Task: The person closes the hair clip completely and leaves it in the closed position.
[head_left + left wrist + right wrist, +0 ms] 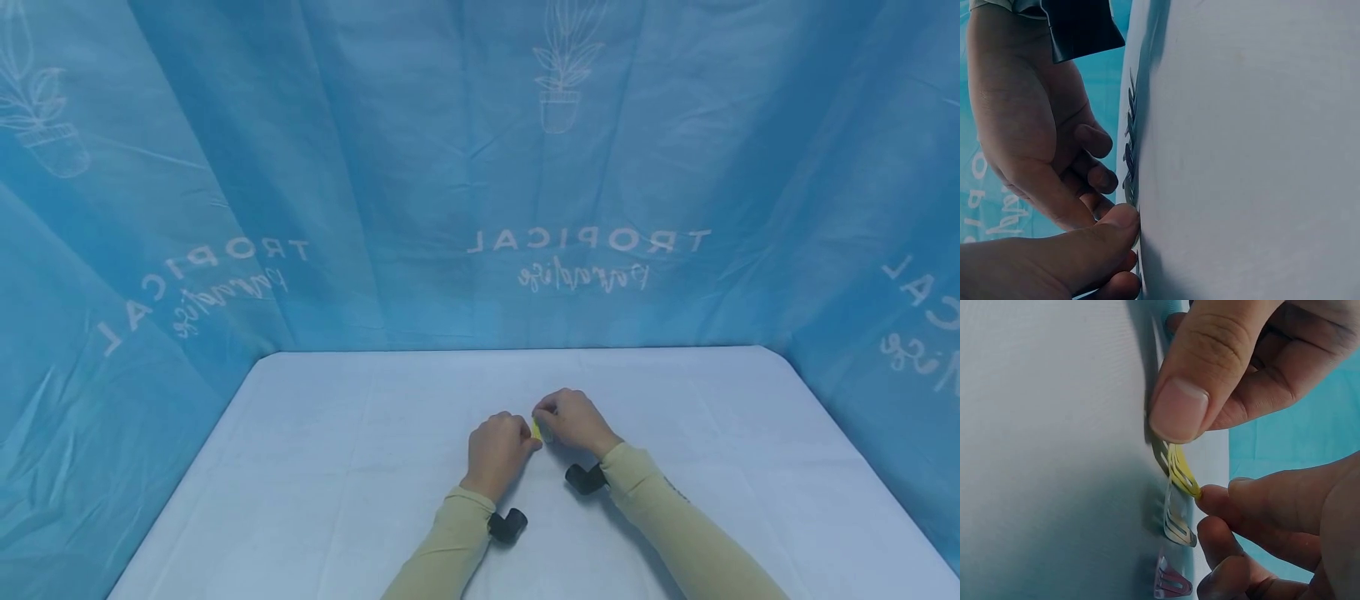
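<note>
A yellow snap hair clip [1180, 467] is between my two hands over the white table. My left hand [498, 454] pinches one end, its thumb [1179, 412] covering that part in the right wrist view. With its fingertips, my right hand [577, 423] holds the clip's other, rounded end. Below the right hand, a cream hair clip [1177, 526] and a pink hair clip [1172, 582] lie in line with the yellow one. In the left wrist view the row of clips [1129, 150] appears dark and edge-on, running under the right hand.
The white table [337, 467] spreads around both hands. Blue curtains [420, 167] with mirrored lettering hang behind and at the sides. A black wrist camera [508, 527] is strapped to the left sleeve, and another black camera [585, 479] to the right one.
</note>
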Tool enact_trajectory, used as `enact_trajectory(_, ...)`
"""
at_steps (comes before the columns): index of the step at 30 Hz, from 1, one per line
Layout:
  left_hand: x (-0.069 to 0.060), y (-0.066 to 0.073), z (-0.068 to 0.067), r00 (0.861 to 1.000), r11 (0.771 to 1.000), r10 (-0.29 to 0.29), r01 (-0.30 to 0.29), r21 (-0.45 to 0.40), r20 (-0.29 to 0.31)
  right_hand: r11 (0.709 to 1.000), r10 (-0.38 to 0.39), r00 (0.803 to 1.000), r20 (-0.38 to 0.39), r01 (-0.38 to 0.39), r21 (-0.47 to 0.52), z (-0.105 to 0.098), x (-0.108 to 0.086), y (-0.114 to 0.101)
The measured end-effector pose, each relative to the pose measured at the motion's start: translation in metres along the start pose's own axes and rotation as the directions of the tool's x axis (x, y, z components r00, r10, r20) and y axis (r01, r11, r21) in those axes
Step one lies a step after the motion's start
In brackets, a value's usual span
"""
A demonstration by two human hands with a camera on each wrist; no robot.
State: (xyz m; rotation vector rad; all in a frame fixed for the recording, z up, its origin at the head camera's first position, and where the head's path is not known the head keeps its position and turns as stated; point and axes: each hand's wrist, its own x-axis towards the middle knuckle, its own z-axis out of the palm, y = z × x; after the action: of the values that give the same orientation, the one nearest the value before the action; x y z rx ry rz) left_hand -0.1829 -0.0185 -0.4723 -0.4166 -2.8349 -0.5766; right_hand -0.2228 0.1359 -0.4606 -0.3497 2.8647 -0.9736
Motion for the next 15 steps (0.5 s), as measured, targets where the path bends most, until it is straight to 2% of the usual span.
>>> enact_trajectory(9,0.0007,0.0008,0.0023,1.0,1.0,-0.002,0.002,0.011,-0.002,1.0,-0.01,1.0,-0.004,0.009,-0.02,-0.0002,-0.0002,-0.0001)
enact_trajectory(15,-0.0012,-0.0027,-0.001,0.998,1.0,0.024,-0.023,0.015,-0.051,1.0,-0.025,0.999,-0.027,0.025,-0.004,-0.0054,-0.0042,-0.0015)
